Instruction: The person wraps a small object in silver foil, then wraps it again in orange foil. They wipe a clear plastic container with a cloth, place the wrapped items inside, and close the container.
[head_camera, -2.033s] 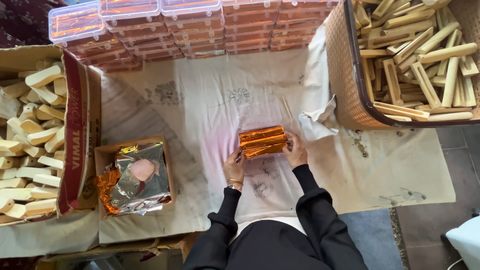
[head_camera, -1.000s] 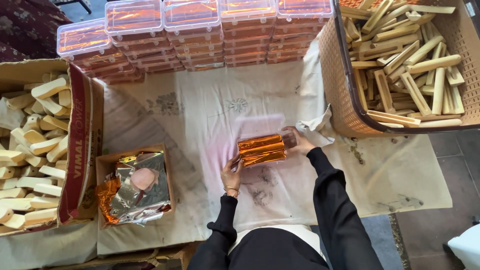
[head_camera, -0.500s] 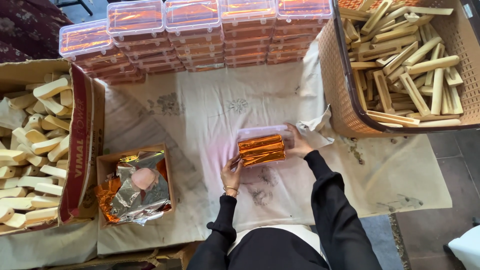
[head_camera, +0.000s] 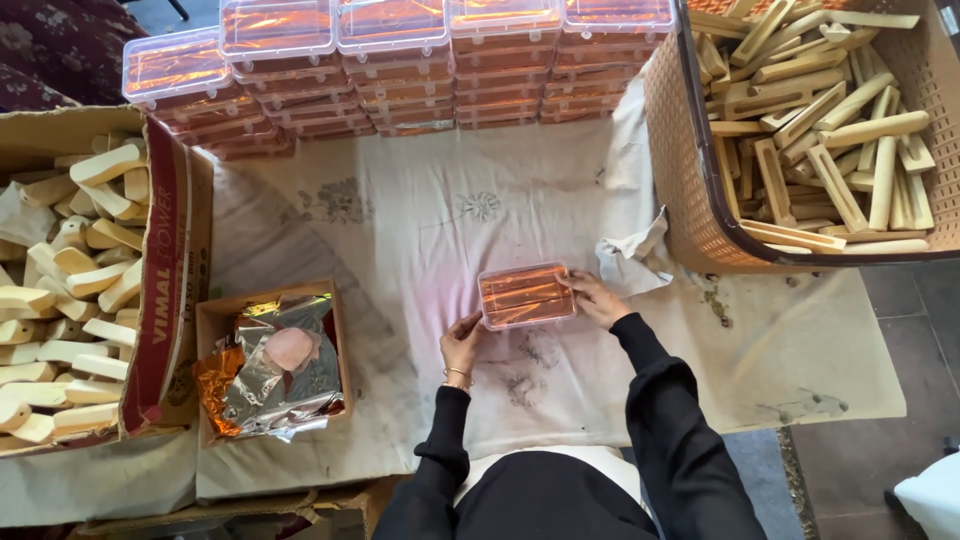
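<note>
A clear plastic box (head_camera: 526, 294) filled with orange foil-wrapped pieces lies on the white cloth (head_camera: 420, 220) in front of me, its lid down over the contents. My left hand (head_camera: 462, 341) grips the box's near left corner. My right hand (head_camera: 595, 297) presses against its right end. Both arms are in black sleeves, and a bangle sits on the left wrist.
Stacks of closed clear boxes with orange contents (head_camera: 400, 60) line the far edge. A woven basket of wooden pieces (head_camera: 690, 150) stands at the right. A carton of pale wooden handles (head_camera: 70, 290) is at the left, beside a small box of foil sheets (head_camera: 272, 362). Crumpled cloth (head_camera: 635, 255) lies near my right hand.
The clear lid, open behind the foil pieces earlier, has been swung down over the box. My right hand moved from the lid's far edge to the box's right end.
</note>
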